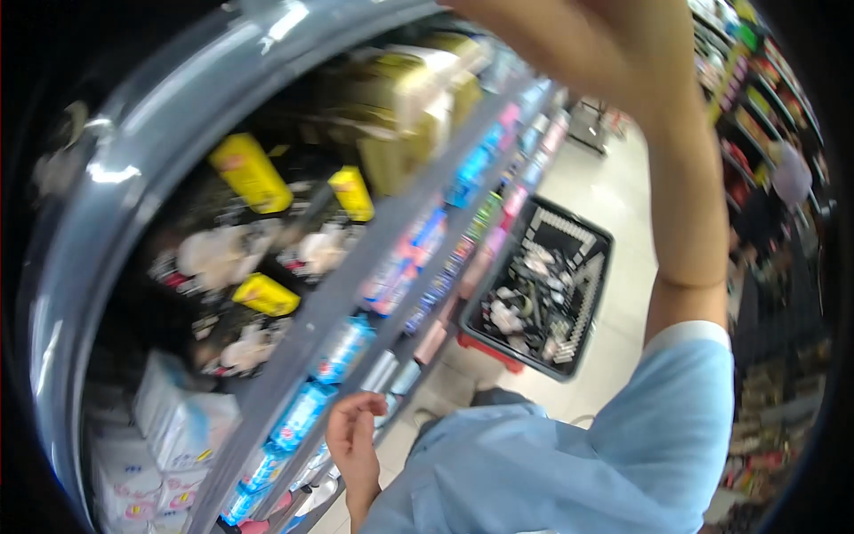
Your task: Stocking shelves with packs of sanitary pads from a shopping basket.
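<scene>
My left hand (356,440) is beside the shelf edge at the lower middle, fingers loosely curled with a gap to the thumb and nothing held. Nearest to it are bright blue packets (302,416) along the shelf front. My right arm reaches up past the top of the view; the right hand (614,44) is blurred and its fingers are cut off, so what it touches is hidden. On the upper shelf lie dark packs with pale floral shapes (222,254), with yellow tags (252,173) among them. Similar dark and pale items (534,289) fill a black shopping basket (583,351).
A grey shelf rail (329,294) runs diagonally, with rows of colourful packets below it. White packs (182,418) are stacked at the lower left, yellowish boxes (400,98) at the top. Under the basket shows a red part (489,353). Another person (769,209) is in the aisle at right.
</scene>
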A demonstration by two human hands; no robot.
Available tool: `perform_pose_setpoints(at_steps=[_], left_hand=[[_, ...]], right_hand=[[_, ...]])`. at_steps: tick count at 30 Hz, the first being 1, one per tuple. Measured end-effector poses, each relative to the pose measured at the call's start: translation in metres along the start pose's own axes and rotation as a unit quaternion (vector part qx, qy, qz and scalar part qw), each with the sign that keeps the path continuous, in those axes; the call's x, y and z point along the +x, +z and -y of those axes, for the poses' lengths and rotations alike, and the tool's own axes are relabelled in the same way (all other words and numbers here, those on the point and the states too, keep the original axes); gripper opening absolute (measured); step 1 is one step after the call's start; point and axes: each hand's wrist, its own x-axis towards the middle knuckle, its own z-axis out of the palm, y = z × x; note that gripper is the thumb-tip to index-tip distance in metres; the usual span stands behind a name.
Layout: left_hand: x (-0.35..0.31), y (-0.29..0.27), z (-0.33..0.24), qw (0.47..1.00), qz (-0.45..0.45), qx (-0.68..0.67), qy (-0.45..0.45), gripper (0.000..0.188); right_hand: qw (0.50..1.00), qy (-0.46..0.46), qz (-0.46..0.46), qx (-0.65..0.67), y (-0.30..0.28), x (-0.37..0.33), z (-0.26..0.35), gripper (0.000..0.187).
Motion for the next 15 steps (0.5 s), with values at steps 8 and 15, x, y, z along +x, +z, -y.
perform_pose_setpoints(at_steps=[8,15], left_hand=[[0.005,0.082,0.07,0.964,0.175,0.026,-0.2,0.021],[0.014,0.127,0.089,0.959,0.198,0.093,-0.183,0.023]], right_hand=[[0.613,0.789,-0.037,0.002,0.136,-0.513,0.053,0.062],[0.617,0.786,0.038,0.026,0.2,-0.513,0.083,0.086]])
